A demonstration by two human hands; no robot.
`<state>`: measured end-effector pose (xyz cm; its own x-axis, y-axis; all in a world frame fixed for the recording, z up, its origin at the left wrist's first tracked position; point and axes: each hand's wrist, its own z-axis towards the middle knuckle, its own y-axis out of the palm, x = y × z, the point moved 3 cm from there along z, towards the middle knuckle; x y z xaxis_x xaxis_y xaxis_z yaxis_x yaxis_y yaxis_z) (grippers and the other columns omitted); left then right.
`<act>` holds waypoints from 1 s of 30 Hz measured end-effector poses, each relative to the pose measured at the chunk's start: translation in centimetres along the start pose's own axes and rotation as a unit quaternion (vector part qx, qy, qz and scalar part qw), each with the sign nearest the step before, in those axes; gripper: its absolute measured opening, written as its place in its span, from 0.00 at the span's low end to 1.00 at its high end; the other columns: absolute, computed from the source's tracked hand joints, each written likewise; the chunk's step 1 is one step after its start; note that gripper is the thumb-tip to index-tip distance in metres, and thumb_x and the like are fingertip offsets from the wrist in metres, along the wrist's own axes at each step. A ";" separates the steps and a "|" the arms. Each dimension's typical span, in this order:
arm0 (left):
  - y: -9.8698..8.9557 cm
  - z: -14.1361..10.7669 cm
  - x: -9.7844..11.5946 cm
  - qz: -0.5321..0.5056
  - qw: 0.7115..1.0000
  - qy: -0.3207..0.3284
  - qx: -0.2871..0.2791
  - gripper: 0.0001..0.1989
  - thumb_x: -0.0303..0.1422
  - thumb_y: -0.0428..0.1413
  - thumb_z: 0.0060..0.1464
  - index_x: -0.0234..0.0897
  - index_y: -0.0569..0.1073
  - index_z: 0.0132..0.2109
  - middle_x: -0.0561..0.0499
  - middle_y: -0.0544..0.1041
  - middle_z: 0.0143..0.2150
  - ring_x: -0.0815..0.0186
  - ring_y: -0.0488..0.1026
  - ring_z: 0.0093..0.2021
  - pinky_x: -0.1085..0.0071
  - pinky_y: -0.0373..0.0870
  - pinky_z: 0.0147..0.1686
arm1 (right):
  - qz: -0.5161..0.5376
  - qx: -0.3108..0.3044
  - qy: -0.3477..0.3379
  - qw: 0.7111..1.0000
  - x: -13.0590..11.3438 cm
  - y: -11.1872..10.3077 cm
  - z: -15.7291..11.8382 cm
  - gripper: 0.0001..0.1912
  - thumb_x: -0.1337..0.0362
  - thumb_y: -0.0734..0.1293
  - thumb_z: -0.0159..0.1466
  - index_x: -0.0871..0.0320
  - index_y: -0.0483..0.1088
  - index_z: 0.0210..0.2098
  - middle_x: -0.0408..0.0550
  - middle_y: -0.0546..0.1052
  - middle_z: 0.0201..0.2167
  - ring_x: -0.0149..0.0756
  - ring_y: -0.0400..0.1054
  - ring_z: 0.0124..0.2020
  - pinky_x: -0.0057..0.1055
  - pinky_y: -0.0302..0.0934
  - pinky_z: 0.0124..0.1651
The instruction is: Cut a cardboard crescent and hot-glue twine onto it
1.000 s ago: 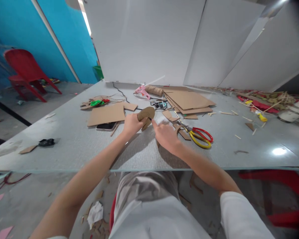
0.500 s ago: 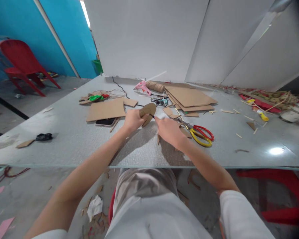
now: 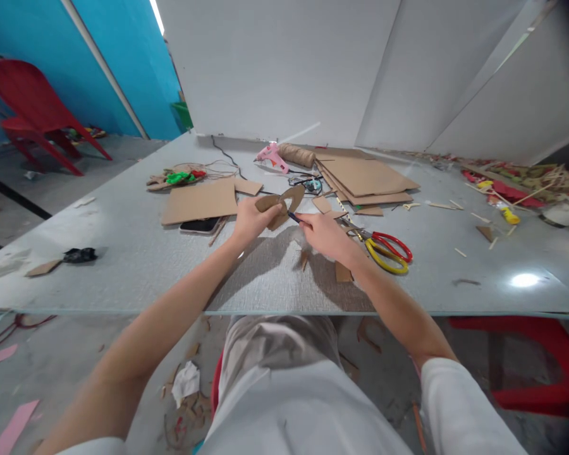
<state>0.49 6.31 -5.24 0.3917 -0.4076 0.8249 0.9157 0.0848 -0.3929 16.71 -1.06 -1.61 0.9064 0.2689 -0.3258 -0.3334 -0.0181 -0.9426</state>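
My left hand (image 3: pixel 253 222) is closed on a rounded cardboard piece (image 3: pixel 279 221), thumb on top, and holds it up over the table. A ring-like loop with an opening stands out at the piece's right side. Pinched in my right hand (image 3: pixel 326 237) is a slim dark tool (image 3: pixel 294 217), its front end at the edge of the cardboard; whether it is a knife or a pen I cannot tell. Just right of that hand lie scissors (image 3: pixel 389 251) with one red and one yellow handle. Small cardboard scraps (image 3: pixel 343 272) rest under my right wrist.
A flat cardboard sheet (image 3: pixel 200 202) partly covers a phone (image 3: pixel 199 225) at left. Behind are a pink glue gun (image 3: pixel 271 157), a twine roll (image 3: pixel 296 155) and stacked cardboard (image 3: pixel 365 177). Sticks and scraps litter the right side. The table's front edge (image 3: pixel 284 313) runs before my lap.
The loop at the cardboard's right side has swung up and out, so an opening now shows through it. My right hand and the dark tool have drawn slightly right. The view has shifted a little.
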 end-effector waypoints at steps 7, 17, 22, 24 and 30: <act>1.6 -0.1 -2.0 -0.198 0.977 -0.078 0.027 0.21 0.46 0.60 0.43 0.32 0.76 0.38 0.45 0.78 0.35 0.62 0.75 0.33 0.69 0.72 0.32 | -0.055 0.045 0.020 0.997 0.2 0.3 0.0 0.22 0.67 0.55 0.70 0.59 0.65 0.61 0.57 0.80 0.41 0.42 0.74 0.38 0.31 0.62 0.37; 0.7 0.4 -2.0 -0.265 0.944 -0.190 -0.052 0.19 0.28 0.67 0.30 0.33 0.76 0.36 0.49 0.78 0.31 0.64 0.75 0.29 0.72 0.72 0.28 | -0.112 0.063 0.033 0.991 0.3 1.0 0.1 0.23 0.68 0.54 0.69 0.58 0.63 0.62 0.59 0.79 0.37 0.45 0.73 0.38 0.35 0.61 0.40; -0.6 1.6 -3.2 -0.276 0.935 -0.221 -0.031 0.23 0.21 0.63 0.28 0.34 0.74 0.38 0.50 0.78 0.32 0.63 0.76 0.32 0.72 0.73 0.30 | -0.053 0.081 0.029 0.995 0.8 0.8 0.2 0.21 0.65 0.57 0.69 0.55 0.67 0.59 0.54 0.80 0.39 0.42 0.73 0.38 0.33 0.61 0.40; -0.8 1.9 -3.5 -0.288 0.928 -0.235 -0.022 0.22 0.21 0.62 0.29 0.34 0.74 0.39 0.51 0.78 0.32 0.63 0.76 0.32 0.72 0.73 0.29 | -0.026 0.104 0.033 0.994 1.4 0.4 0.5 0.19 0.61 0.59 0.68 0.56 0.68 0.57 0.53 0.79 0.40 0.41 0.73 0.39 0.33 0.61 0.41; -0.6 1.2 -2.0 -0.339 0.904 -0.253 -0.058 0.20 0.24 0.63 0.34 0.34 0.74 0.40 0.47 0.80 0.35 0.63 0.77 0.31 0.72 0.74 0.25 | 0.239 0.219 0.047 0.945 4.8 -0.2 1.9 0.18 0.55 0.70 0.57 0.61 0.72 0.41 0.50 0.78 0.36 0.37 0.70 0.36 0.33 0.62 0.43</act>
<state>-0.76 8.15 -6.13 -0.2378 0.1411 0.9610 0.9567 -0.1373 0.2569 20.65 2.08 -2.80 0.6371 0.2437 -0.7312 -0.7673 0.2903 -0.5718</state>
